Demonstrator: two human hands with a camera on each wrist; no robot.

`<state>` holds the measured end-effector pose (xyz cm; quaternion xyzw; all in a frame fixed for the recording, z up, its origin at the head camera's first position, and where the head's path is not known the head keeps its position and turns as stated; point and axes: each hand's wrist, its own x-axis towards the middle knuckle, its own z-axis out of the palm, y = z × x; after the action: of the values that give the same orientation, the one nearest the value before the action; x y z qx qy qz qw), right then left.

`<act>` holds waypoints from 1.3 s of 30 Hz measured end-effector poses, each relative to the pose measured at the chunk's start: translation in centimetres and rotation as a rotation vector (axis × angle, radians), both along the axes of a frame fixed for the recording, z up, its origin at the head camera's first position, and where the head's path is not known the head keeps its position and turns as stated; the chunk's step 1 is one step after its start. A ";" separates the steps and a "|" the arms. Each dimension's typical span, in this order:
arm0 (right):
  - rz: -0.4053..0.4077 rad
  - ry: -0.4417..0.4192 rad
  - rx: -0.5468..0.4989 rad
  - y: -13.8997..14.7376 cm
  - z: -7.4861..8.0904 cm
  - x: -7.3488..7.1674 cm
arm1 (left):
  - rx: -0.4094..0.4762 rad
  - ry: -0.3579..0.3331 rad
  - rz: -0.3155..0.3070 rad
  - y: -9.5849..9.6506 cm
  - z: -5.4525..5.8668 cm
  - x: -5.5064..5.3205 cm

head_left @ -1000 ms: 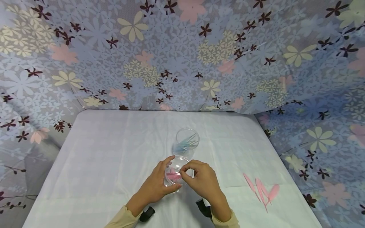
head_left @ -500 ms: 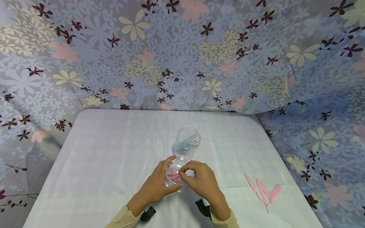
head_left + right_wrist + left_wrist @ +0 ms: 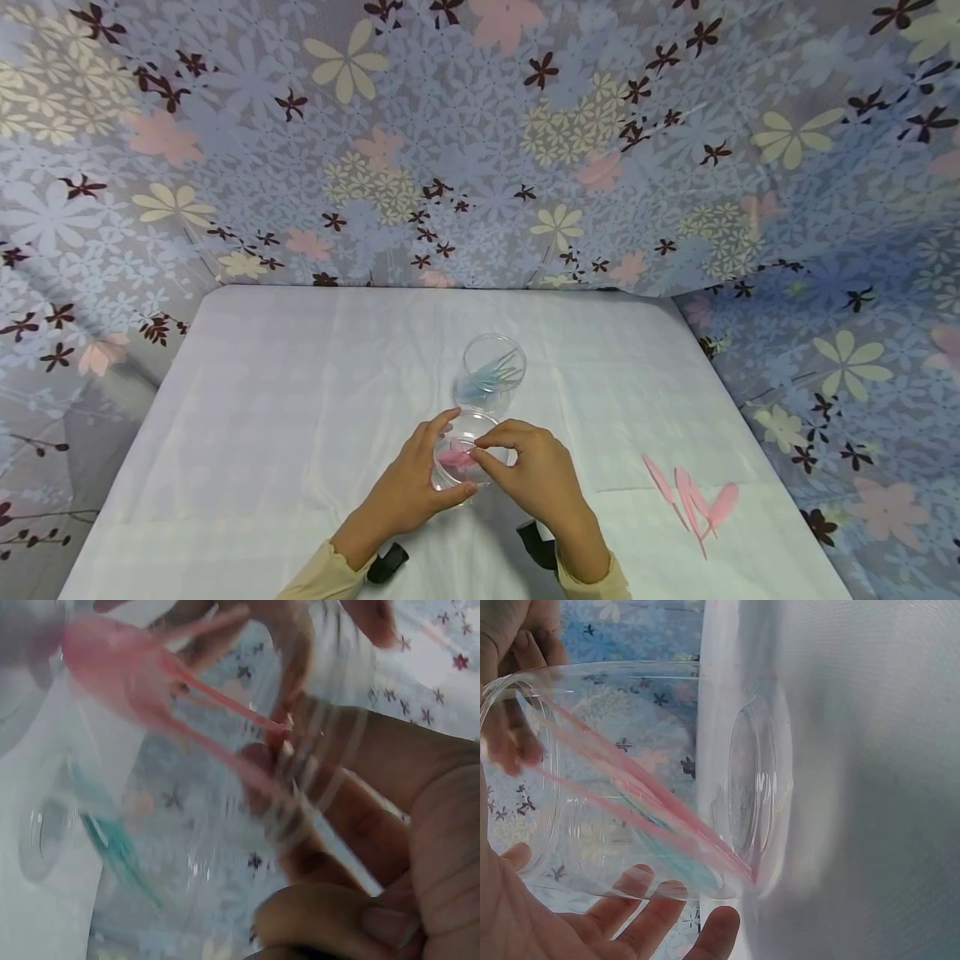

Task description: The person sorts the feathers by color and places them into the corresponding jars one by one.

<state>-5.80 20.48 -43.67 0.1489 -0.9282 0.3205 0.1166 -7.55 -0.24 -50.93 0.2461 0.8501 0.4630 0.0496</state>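
In the head view my left hand [image 3: 408, 487] holds a clear jar [image 3: 468, 423] near the table's front, fingers and thumb curled round its side. Pink feathers [image 3: 453, 457] stand slanted inside it; the left wrist view shows their tips [image 3: 751, 879] down near the base. My right hand [image 3: 538, 477] is over the jar's mouth, thumb and forefinger pinching the quill end of a pink feather [image 3: 124, 664] by the rim. Behind stands a second clear jar [image 3: 495, 337] with blue feathers [image 3: 487, 380] inside.
Several loose pink feathers [image 3: 723, 503] lie on the white-covered table [image 3: 315, 375] at the right. Floral cloth [image 3: 465, 167] hangs behind and at both sides. Black pieces [image 3: 387, 564] sit at both wrists.
My right fingertips dipped slightly into the jar's mouth, then rose back a little, and the pink feathers in it shifted slightly. My left hand and the second jar have stayed in place.
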 end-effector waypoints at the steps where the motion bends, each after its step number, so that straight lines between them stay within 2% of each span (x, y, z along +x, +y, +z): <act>1: -0.008 0.034 -0.040 0.5 0.0 0.1 | -0.006 0.001 0.003 0.0 0.0 0.0; 3: -0.045 0.109 -0.129 1.8 0.0 0.2 | -0.010 0.002 0.009 0.1 0.0 0.0; 5: -0.128 0.196 -0.209 3.8 -0.1 0.5 | -0.008 -0.003 0.016 0.2 0.0 0.0; 7: -0.282 0.247 -0.214 6.3 -0.4 1.0 | -0.004 -0.013 0.019 0.2 0.0 0.0; 9: -0.483 0.212 -0.136 9.1 -0.8 1.9 | -0.001 -0.025 0.018 0.3 0.1 0.0; 10: -0.578 0.160 -0.081 10.5 -1.0 2.4 | 0.001 -0.028 0.017 0.3 0.1 0.1; 11: -0.665 0.072 -0.027 11.9 -1.3 2.9 | 0.005 -0.031 0.017 0.3 0.1 0.1; 13: -0.809 -0.144 0.070 14.6 -1.8 4.0 | 0.000 -0.028 0.015 0.2 0.1 0.2; 15: -0.903 -0.356 0.114 16.9 -2.3 5.0 | -0.002 -0.022 0.015 0.1 0.1 0.2; 17: -0.980 -0.516 0.130 18.7 -3.0 6.0 | -0.003 -0.018 0.018 0.1 0.1 0.1; 18: -1.012 -0.569 0.134 19.3 -3.3 6.4 | -0.006 -0.018 0.020 0.1 0.1 0.1; 21: -1.076 -0.660 0.127 20.4 -4.3 7.6 | -0.003 -0.029 0.020 0.2 0.1 0.1; 26: -1.109 -0.731 0.112 21.0 -5.3 9.1 | -0.002 -0.036 0.019 0.2 0.2 -0.1; 31: -1.129 -0.729 0.115 21.2 -5.7 9.8 | -0.010 -0.026 0.020 0.0 0.1 -0.2; 39: -1.149 -0.701 0.152 21.3 -6.0 10.2 | 0.004 -0.050 0.008 0.1 0.2 -0.1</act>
<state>4.38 41.76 -49.66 -0.4730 -0.8628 0.1710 -0.0501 -7.67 -0.11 -50.75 0.2312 0.8485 0.4710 0.0682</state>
